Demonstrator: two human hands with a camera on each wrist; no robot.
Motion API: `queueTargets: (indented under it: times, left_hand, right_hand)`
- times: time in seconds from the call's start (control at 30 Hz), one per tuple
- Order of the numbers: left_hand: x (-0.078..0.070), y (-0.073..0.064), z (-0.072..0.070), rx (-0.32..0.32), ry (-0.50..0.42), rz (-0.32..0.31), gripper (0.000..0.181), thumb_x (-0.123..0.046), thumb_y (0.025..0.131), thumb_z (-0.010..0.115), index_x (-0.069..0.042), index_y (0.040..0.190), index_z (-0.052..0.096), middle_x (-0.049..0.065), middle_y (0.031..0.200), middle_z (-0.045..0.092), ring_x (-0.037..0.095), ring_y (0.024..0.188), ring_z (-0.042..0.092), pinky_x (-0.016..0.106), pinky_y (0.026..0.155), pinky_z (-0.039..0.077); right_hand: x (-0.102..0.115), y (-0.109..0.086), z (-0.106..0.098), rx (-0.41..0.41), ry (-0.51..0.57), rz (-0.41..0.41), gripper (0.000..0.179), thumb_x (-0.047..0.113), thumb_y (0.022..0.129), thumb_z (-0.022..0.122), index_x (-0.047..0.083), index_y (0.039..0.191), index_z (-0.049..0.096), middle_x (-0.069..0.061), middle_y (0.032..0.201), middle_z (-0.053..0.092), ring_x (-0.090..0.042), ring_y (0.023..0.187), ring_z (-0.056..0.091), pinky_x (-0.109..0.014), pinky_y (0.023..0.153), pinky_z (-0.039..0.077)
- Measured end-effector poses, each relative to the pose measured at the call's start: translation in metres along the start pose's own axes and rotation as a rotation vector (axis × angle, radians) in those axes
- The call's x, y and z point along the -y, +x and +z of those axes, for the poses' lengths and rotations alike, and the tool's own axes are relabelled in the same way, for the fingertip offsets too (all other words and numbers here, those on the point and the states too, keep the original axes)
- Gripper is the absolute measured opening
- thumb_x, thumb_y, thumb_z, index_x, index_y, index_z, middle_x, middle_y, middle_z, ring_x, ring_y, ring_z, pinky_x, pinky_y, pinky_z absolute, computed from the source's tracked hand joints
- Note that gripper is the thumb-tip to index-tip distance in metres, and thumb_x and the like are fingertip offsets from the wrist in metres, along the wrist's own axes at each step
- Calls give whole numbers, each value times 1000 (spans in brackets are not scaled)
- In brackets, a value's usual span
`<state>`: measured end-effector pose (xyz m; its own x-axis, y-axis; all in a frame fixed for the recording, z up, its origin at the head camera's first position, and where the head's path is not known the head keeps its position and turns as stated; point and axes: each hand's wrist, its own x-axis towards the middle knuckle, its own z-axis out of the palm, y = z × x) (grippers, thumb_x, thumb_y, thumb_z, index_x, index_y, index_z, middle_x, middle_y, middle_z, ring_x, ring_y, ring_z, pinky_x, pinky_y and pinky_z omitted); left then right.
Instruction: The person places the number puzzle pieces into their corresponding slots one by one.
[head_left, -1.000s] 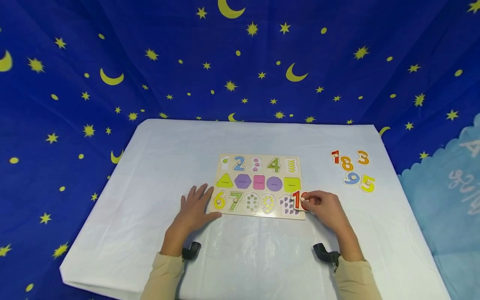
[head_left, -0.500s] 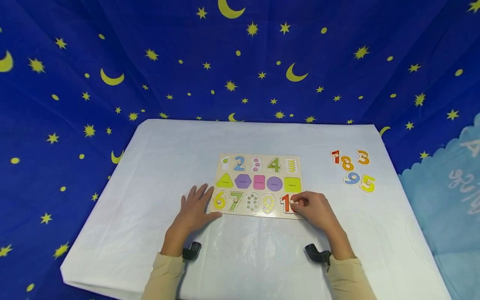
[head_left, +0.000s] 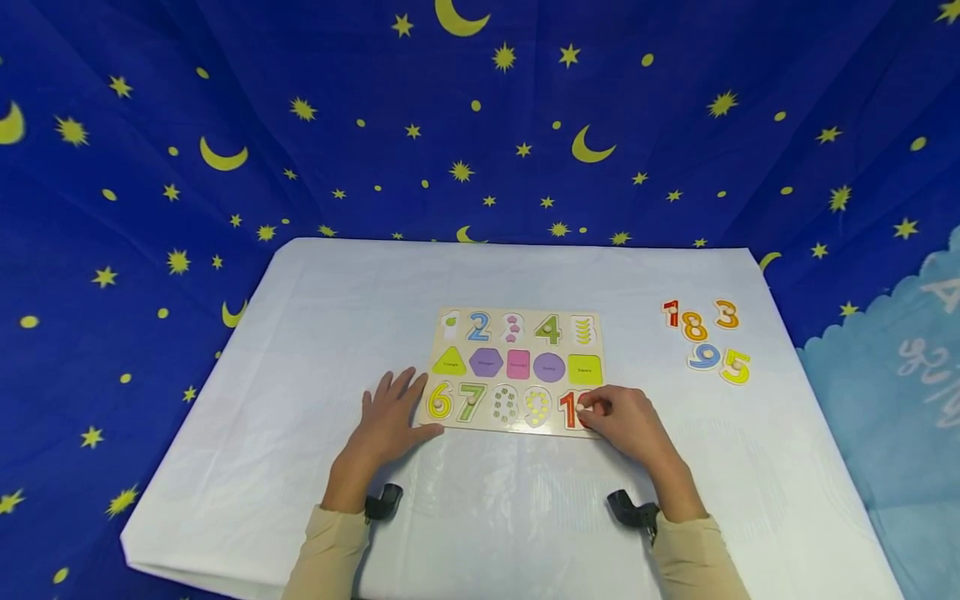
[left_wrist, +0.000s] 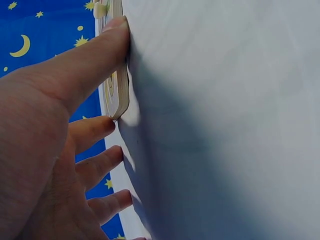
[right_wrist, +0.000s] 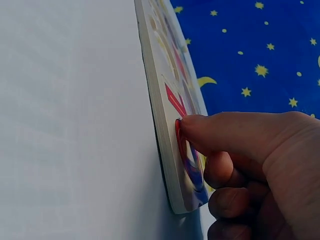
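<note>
A wooden number puzzle board (head_left: 480, 427) lies flat on the white-covered table. At its near right corner my right hand (head_left: 628, 421) pinches the small knob of the red number 10 piece (head_left: 567, 410), which lies over the bottom-right slot; in the right wrist view the fingers hide part of it. My left hand (head_left: 387, 419) rests at the board's left edge, fingers spread, thumb at the near corner. The 6 (head_left: 439, 402), 7 (head_left: 470, 403), 2 (head_left: 478, 327) and 4 (head_left: 547, 330) sit in their slots. Pictures show in the bare slots for 1, 3, 5, 8 and 9.
On the right of the table lie loose pieces: a red 1 (head_left: 671, 314), orange 8 (head_left: 694, 327), orange 3 (head_left: 726, 315), blue 9 (head_left: 703, 357) and yellow 5 (head_left: 736, 367). A blue star-patterned cloth (head_left: 420, 167) hangs behind the table (head_left: 337, 300).
My right hand has moved the red 10 leftward from the board's right edge onto the bottom-right slot, where it now sits lower. The left hand has stayed still.
</note>
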<state>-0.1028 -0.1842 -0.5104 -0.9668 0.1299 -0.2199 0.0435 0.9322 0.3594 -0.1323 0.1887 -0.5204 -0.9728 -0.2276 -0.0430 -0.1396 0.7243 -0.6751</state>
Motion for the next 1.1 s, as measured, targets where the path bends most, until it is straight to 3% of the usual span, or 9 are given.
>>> queueTargets:
  times: [0.27,0.5,0.73,1.1]
  left_hand:
    - [-1,2,1,4,-3,-3,94,-54,78,73,-12,152,31,14,157,21,41,143,6,68,106,5]
    - [0,1,0,9,-6,-4,94,-56,79,71,-12,152,29,14,157,20,41,143,5,68,106,5]
    - [1,-2,-1,-10,-14,9,93,-54,79,71,-11,151,31,15,156,22,42,142,7,69,105,6]
    - [-1,-1,-1,-1,-6,1,94,-53,79,73,-12,151,31,14,156,22,42,143,6,69,106,6]
  right_hand:
    - [-6,0,-9,0,14,0,17,26,80,78,15,92,74,6,69,56,-13,65,50,-30,59,40]
    - [-26,1,-30,-75,17,28,17,25,84,75,12,94,72,2,71,57,-15,63,50,-28,56,40]
    - [-49,4,-54,-158,23,90,22,30,87,72,11,98,72,0,73,60,-16,59,52,-27,50,41]
    - [-76,-7,-87,-246,-14,214,34,35,89,68,7,108,70,-6,82,61,-18,69,52,-24,54,41]
